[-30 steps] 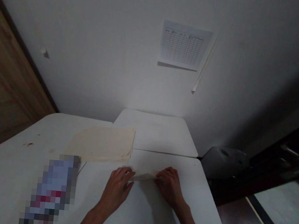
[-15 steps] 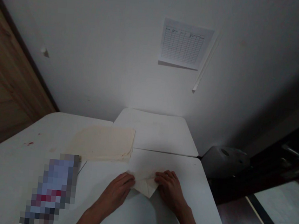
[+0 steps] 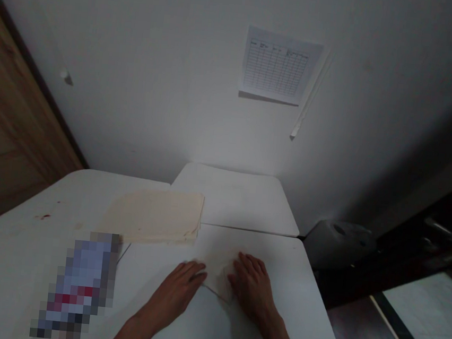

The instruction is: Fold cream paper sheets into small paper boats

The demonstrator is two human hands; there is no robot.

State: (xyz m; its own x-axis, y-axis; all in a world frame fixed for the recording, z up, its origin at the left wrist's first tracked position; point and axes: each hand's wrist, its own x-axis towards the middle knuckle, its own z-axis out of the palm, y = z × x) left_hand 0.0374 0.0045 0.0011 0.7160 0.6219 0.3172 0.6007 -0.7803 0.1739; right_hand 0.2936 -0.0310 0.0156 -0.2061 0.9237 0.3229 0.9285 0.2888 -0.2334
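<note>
A pale sheet of paper, partly folded, lies on the white table in front of me. My left hand rests flat at the paper's left edge with its fingers stretched out. My right hand lies flat on the paper's right side, fingers extended and pressing down. A folded corner of the paper points toward me between the two hands. Neither hand grips anything.
A stack of cream sheets lies to the back left. A blurred-out object stands at the left. A second white table meets the wall, which bears a printed chart. A dark bin sits right of the tables.
The paper was held up between both hands' fingertips; it has been folded down onto the table. Both hands have flattened, and the right hand has slid onto the paper.
</note>
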